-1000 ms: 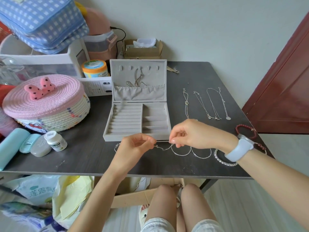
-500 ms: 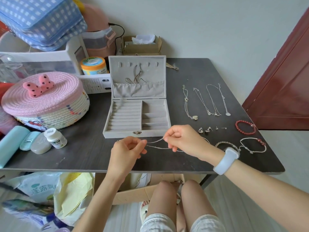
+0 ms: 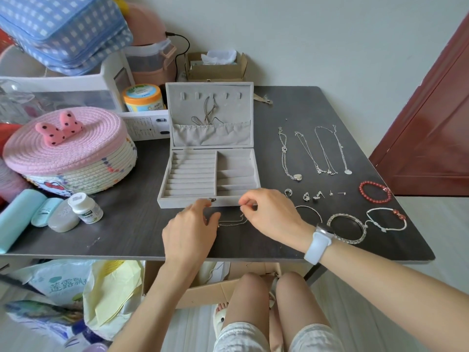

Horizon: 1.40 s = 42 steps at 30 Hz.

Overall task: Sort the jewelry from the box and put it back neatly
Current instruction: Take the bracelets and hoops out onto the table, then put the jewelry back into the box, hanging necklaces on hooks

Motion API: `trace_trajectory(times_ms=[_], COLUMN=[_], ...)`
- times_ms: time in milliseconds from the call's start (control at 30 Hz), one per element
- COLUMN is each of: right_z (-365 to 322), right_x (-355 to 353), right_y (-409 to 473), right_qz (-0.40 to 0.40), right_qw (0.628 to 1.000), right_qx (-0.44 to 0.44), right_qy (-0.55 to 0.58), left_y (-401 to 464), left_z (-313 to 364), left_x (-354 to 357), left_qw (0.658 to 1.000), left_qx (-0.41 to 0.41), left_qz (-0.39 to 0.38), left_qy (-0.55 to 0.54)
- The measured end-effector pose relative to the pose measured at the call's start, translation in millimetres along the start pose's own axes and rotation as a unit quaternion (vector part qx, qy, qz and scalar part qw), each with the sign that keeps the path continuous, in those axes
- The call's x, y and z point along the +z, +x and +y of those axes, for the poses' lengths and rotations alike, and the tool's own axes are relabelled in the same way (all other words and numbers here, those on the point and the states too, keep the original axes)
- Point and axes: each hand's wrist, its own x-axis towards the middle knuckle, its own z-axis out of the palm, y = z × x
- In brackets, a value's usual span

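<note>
While both hands work just in front of open jewelry box (image 3: 209, 179), thin silver chain (image 3: 233, 222) lies on tabletop (image 3: 127, 240) between them. Right hand (image 3: 272, 215) fingers (image 3: 245, 203) pinched together on chain end. Left hand (image 3: 189, 232) fingers loosely curled; grip on chain unclear. Necklaces (image 3: 314, 153) lie to right, well apart.

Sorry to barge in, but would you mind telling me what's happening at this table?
A person is sorting jewelry at a dark table. The right hand pinches a thin silver chain just in front of the open grey jewelry box, with the left hand beside it. The box's tray compartments look empty. Necklaces, earrings and bracelets are laid out in rows to the right.
</note>
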Motion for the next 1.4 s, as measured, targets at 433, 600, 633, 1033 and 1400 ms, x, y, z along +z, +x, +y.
trace_trajectory(times_ms=[433, 600, 633, 1033, 1400], right_z=[20, 20, 21, 5, -6], right_x=[19, 59, 62, 38, 17], right_y=[-24, -45, -44, 6, 16], right_qz=[0.128, 0.054, 0.055, 0.120, -0.058], right_qw=[0.969, 0.945, 0.945, 0.952, 0.911], right_qx=[-0.199, -0.267, -0.263, -0.185, -0.236], right_qy=[-0.075, -0.180, -0.184, -0.211, -0.332], left_y=[5, -14, -16, -17, -16], left_z=[-57, -68, -66, -65, -66], left_x=[7, 18, 18, 19, 19], left_qw=[0.990, 0.989, 0.989, 0.991, 0.991], left_qx=[0.002, 0.000, -0.008, -0.023, -0.012], left_qz=[0.137, 0.148, 0.147, 0.123, 0.126], left_qy=[-0.037, 0.026, 0.025, 0.045, 0.050])
